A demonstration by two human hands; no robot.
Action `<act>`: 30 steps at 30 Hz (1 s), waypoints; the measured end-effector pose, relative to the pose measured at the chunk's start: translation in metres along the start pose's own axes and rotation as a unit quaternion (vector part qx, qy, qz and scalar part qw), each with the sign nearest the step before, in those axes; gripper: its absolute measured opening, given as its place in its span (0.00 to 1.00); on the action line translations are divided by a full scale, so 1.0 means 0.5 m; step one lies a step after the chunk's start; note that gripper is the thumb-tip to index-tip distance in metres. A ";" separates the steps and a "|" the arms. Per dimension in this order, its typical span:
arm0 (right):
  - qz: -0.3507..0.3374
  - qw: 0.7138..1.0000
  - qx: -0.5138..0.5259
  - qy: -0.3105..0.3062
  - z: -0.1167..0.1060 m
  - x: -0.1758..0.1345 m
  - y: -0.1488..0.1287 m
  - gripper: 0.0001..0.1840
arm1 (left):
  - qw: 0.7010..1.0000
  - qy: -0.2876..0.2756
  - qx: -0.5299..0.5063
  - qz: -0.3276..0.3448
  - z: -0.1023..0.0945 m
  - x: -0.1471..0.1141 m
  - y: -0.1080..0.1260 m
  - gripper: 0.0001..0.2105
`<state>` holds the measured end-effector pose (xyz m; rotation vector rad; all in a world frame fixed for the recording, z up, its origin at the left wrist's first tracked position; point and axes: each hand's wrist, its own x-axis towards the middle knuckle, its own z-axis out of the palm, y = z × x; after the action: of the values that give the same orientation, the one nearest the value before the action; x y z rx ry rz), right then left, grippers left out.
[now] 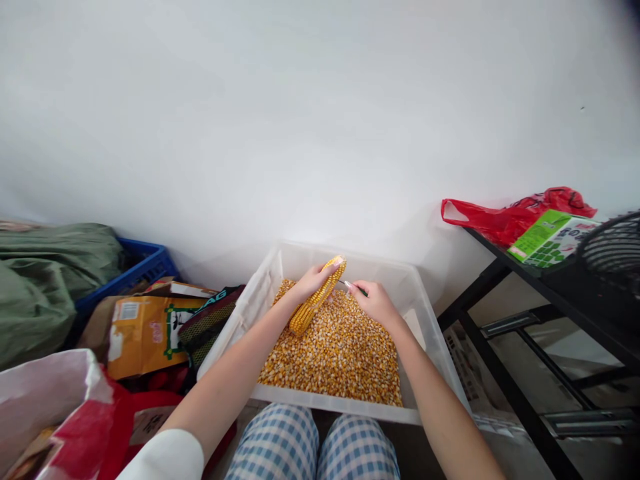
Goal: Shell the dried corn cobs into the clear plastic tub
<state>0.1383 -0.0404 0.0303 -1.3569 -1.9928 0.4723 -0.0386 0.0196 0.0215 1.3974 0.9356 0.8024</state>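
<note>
My left hand (315,281) is wrapped round a yellow corn cob (311,310), tilted with its upper end away from me. Most of its kernels are in place, with a paler strip along the side. In my right hand (374,303) is a slim screwdriver-like tool (363,292); its thin shaft points left at the cob, and my fingers cover most of the handle. Whether the tip touches the cob I cannot tell. Beneath both hands, loose corn kernels (340,360) lie heaped in a translucent white plastic bin (423,313).
A black-framed table (500,267) at the right carries a red plastic bag (493,220), a green-and-white box (553,239) and a fan (617,250). To the left are a blue crate (150,257), a yellow box (137,333) and a red-and-white bag (83,413). A white wall (320,120) rises behind.
</note>
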 end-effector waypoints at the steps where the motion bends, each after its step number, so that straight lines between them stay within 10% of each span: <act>1: -0.003 1.000 -0.001 0.000 0.000 0.000 0.000 0.18 | 1.000 0.001 0.000 -0.001 0.000 0.000 0.000 0.26; 18: 0.033 0.999 -0.008 -0.011 0.032 0.001 0.000 0.18 | 0.969 0.075 0.195 0.129 0.004 -0.012 0.008 0.24; 30: 0.012 0.990 0.007 -0.137 0.012 -0.002 0.014 0.17 | 0.899 -0.002 0.389 0.202 -0.010 -0.019 0.008 0.20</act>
<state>0.1391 -0.0382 0.0213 -1.3684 -2.1900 0.7148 -0.0471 0.0135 0.0266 2.3478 1.0273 0.7505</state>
